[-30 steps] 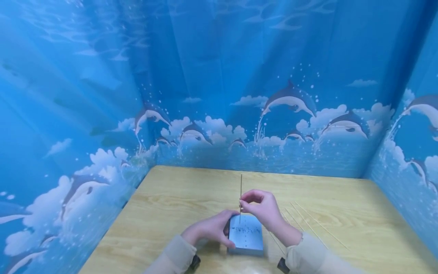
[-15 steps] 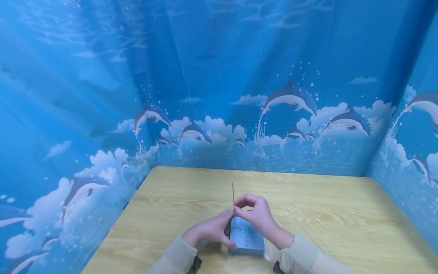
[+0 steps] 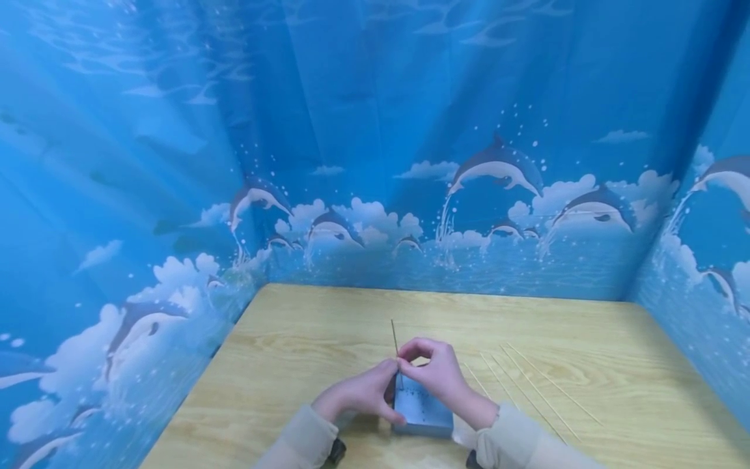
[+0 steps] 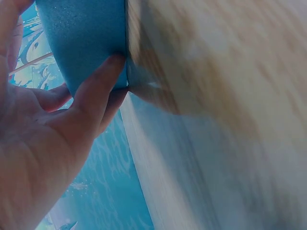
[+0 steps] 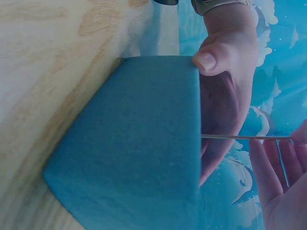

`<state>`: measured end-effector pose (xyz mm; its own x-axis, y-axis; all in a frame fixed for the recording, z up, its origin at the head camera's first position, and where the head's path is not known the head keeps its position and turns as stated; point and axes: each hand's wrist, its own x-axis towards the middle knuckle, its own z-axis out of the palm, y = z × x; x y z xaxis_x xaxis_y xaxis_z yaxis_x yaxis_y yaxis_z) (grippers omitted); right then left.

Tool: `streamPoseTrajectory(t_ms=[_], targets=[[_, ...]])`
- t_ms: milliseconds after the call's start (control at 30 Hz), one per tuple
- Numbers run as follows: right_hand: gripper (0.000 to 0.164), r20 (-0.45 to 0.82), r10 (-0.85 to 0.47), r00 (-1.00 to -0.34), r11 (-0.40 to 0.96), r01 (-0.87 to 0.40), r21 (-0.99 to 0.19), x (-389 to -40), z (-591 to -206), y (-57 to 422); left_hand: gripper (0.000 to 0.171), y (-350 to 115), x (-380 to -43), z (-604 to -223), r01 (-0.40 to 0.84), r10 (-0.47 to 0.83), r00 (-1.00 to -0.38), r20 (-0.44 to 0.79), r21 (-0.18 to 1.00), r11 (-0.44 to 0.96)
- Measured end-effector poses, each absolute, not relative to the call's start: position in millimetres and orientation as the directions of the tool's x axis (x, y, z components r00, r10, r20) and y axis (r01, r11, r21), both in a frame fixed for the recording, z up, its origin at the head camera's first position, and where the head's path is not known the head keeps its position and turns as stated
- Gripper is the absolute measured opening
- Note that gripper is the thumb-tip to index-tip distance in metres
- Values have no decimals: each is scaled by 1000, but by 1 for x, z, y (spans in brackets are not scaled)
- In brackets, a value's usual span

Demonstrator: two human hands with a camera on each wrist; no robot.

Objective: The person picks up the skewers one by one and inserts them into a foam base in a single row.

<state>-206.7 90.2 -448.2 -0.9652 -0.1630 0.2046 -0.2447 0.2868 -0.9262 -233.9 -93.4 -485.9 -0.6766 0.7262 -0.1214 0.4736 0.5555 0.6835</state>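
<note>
A blue foam-like block with small dark holes across its top sits on the table. My left hand grips its left side, the thumb against the near part of that side in the left wrist view. Between thumb and fingers, my right hand pinches a thin wooden stick above the block's far left part. The stick leans slightly left, its lower end down at the holed top. In the right wrist view the stick runs from my right fingers to the block's top face.
Several more thin sticks lie loose on the wood-grain table, right of the block and partly behind my right forearm. A blue curtain printed with dolphins surrounds the table at the back and sides.
My right hand has moved left and slightly down with the stick, bringing it to the block's far left part. The stick now tilts left. My left hand keeps its grip.
</note>
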Motion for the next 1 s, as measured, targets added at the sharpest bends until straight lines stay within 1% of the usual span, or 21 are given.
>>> streamPoseTrajectory(t_ms=[300,533,733,1000], targets=[[11,192,-147,-970,291,-228,-929,-203,-450,89,93,-93,-231,-488,458,732,-670,-123,708,538],[11,209,-142,-968,309,-244,-920,-206,-451,90,89,-94,-234,-487,450,726,-675,-130,708,545],[10,220,-150,-964,316,-258,-913,-208,-452,91,90,-94,-236,-486,452,730,-670,-135,705,546],[12,197,-147,-969,301,-233,-925,-205,-452,90,90,-94,-234,-486,442,729,-669,-145,711,547]])
